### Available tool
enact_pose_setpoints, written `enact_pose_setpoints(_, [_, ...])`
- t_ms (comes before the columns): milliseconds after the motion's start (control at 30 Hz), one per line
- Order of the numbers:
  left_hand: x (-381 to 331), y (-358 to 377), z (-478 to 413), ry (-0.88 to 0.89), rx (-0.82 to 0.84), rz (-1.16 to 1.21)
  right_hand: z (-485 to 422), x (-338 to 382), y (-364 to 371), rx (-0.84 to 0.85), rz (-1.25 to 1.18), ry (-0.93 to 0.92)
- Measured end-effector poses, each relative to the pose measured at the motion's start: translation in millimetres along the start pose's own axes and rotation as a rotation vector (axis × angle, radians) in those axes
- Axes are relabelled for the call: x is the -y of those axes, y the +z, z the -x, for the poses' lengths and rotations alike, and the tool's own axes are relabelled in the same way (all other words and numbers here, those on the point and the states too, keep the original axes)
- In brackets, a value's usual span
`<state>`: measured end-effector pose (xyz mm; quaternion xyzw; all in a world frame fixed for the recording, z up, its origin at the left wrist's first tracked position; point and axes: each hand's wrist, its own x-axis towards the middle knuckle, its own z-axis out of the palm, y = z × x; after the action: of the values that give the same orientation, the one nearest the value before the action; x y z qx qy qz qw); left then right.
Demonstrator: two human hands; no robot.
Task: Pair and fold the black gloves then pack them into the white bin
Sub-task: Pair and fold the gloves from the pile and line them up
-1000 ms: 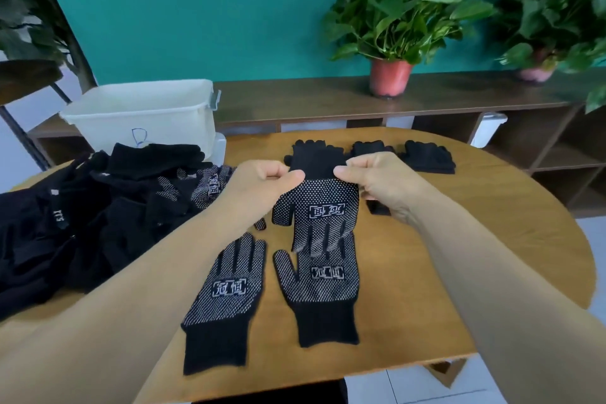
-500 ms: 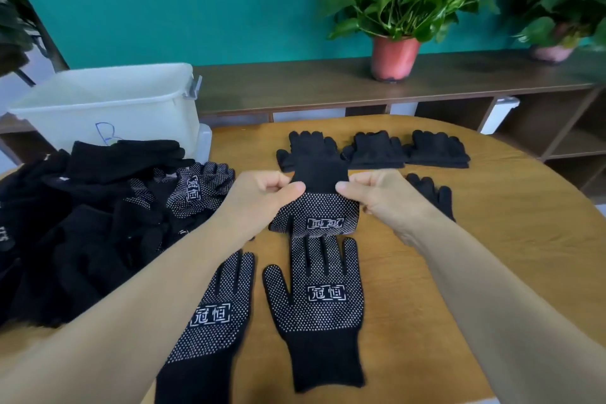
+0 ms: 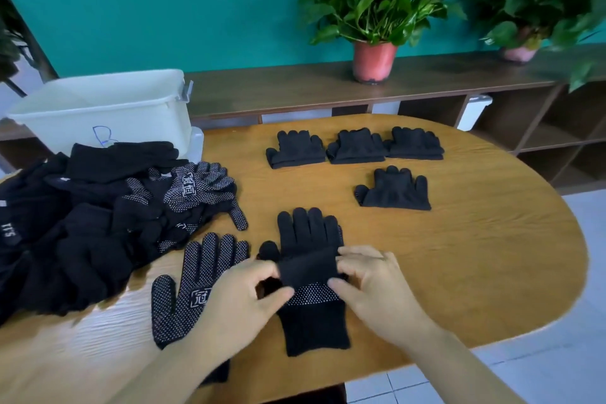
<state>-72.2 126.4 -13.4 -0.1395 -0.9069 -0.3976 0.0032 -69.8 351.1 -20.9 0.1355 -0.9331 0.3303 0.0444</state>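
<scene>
Two black gloves lie stacked on the wooden table point(image 3: 475, 272), the top glove point(image 3: 310, 233) back side up over a dotted glove point(image 3: 313, 321). My left hand point(image 3: 239, 302) and my right hand point(image 3: 370, 285) pinch the top glove's cuff from either side, the cuff lying over the dotted palm. A single dotted glove point(image 3: 193, 282) lies palm up just left, partly under my left arm. A heap of loose black gloves point(image 3: 98, 216) fills the table's left. Several folded pairs point(image 3: 355, 146) sit farther back. The white bin point(image 3: 108, 108) stands at the far left.
A dark wooden shelf unit point(image 3: 328, 85) runs behind the table, carrying a potted plant point(image 3: 373, 10) and a second plant point(image 3: 531, 3) at the right. The table's rounded right edge drops to a tiled floor point(image 3: 574, 354).
Both hands came down and toward me with the held glove. It was raised with its dotted palm showing; now it lies back side up on the other glove.
</scene>
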Motion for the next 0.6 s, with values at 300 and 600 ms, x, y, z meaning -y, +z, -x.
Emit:
enact_pose_setpoints(300, [21, 18, 11, 0.345, -0.132, -0.336, 11, 6, 12, -0.253, 0.349, -0.287])
enact_pose_setpoints(600, [14, 18, 15, 0.421, -0.187, -0.51, 21, -4, 21, -0.185, 0.379, -0.28])
